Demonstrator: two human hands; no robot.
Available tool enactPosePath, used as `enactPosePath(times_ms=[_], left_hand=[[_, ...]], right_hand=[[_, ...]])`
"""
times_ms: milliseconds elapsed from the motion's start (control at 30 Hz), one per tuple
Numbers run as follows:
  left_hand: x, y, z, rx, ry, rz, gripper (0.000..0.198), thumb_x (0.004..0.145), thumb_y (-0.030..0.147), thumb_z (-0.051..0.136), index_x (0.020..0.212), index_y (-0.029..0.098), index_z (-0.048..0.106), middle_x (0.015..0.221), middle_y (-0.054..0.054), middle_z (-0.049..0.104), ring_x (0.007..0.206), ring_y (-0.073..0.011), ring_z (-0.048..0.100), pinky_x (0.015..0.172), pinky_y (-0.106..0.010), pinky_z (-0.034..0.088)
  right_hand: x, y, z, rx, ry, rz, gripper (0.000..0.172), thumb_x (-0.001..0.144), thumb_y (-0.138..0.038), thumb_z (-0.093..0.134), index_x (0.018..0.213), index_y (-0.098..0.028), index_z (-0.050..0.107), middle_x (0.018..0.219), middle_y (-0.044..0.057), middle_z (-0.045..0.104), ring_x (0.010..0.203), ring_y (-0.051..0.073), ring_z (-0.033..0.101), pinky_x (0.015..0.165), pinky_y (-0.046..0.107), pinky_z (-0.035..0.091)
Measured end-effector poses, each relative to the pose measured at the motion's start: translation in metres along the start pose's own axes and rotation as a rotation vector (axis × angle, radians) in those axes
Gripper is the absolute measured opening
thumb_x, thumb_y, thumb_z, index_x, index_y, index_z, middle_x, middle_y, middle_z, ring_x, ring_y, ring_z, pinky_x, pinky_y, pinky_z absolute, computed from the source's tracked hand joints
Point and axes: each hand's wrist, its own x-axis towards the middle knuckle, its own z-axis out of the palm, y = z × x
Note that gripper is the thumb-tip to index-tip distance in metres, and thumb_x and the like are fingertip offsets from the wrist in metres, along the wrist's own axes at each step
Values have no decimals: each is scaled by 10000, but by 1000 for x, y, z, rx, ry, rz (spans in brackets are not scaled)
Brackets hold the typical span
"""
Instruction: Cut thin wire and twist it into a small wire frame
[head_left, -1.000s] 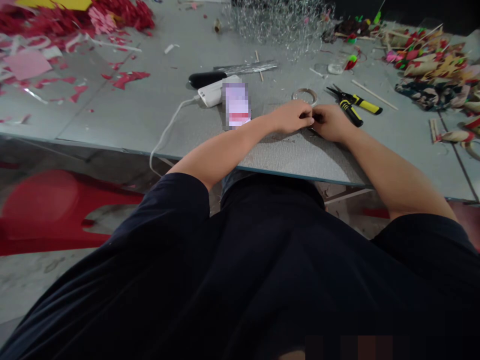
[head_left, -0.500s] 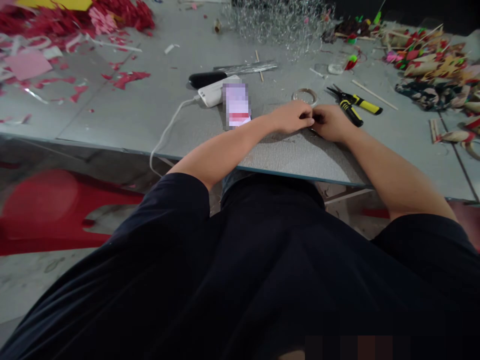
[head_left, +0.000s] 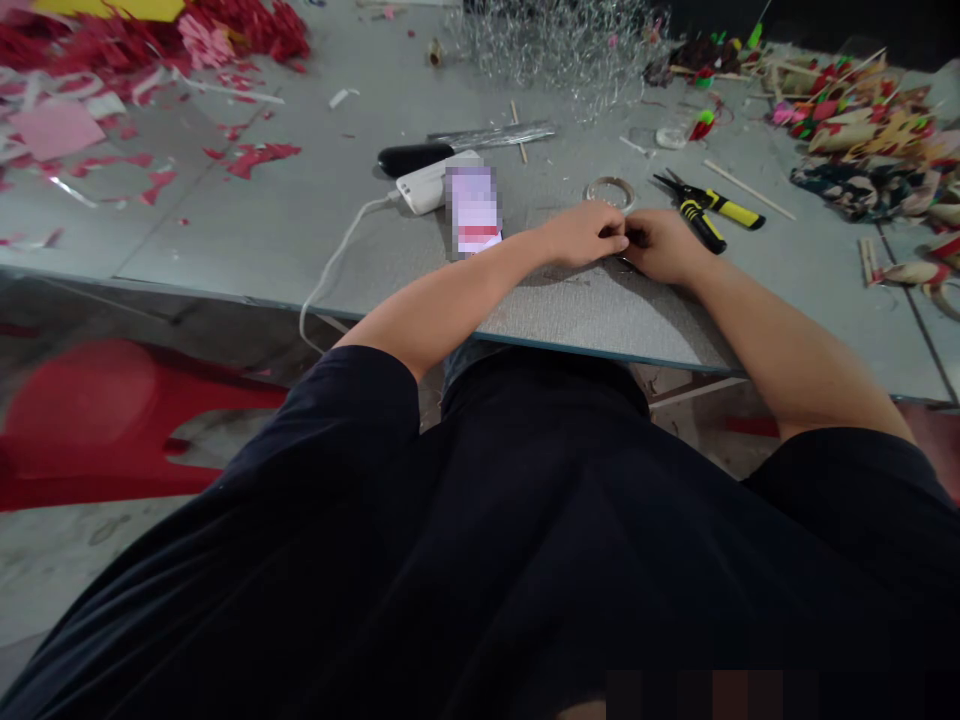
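My left hand [head_left: 587, 234] and my right hand [head_left: 661, 244] meet fingertip to fingertip, low over the table near its front edge. Both are closed in a pinch. Whatever lies between the fingers is mostly hidden; only a thin dark sliver shows below the right fingertips. Just behind the hands lies a roll of tape [head_left: 611, 192]. To the right of my right hand are pliers [head_left: 703, 212] with black and yellow handles, jaws pointing away to the left. A phone [head_left: 474, 205] with a lit, blurred screen lies left of my left hand, against a white power bank [head_left: 427, 186].
A black-handled tool [head_left: 416, 158] lies behind the phone. Tangled silver wire [head_left: 562, 50] spreads at the back. Red paper scraps [head_left: 255, 158] cover the left side, and a pile of colourful craft pieces [head_left: 862, 120] the right. A red stool [head_left: 90, 400] stands at left below the table [head_left: 300, 240].
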Motion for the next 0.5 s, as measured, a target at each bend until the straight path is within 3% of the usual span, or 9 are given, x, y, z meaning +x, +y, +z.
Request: enactPosePath(times_ms=[133,267,500], left_hand=[[0,0,0,0,-6,0,282,1183,323,697,1175,208,954,1203,-180,917,1156,-339,831,1054,-489,551],[0,-2,0,-15,-10,-5,308,1176,339,695,1202,199,968,1198,-185,923,1142,-334,832,1049,-493,550],[3,-8,4,-24,6,19,308,1160,369,697,1173,212,962,1202,-176,923,1132,-342,829,1073,-512,562]], right_hand=[[-1,-6,-1,-5,6,33,367,1100,-689,900,1095,-334,807,919,60,799,1047,341,651,1019,554,584],[0,-8,1,-22,29,7,414,1072,-713,881,990,-325,759,943,69,789,979,350,670,955,560,570],[-2,-14,-2,10,-3,53,285,1086,-569,928,1049,-325,784,947,59,820,1064,344,653,1059,550,578]])
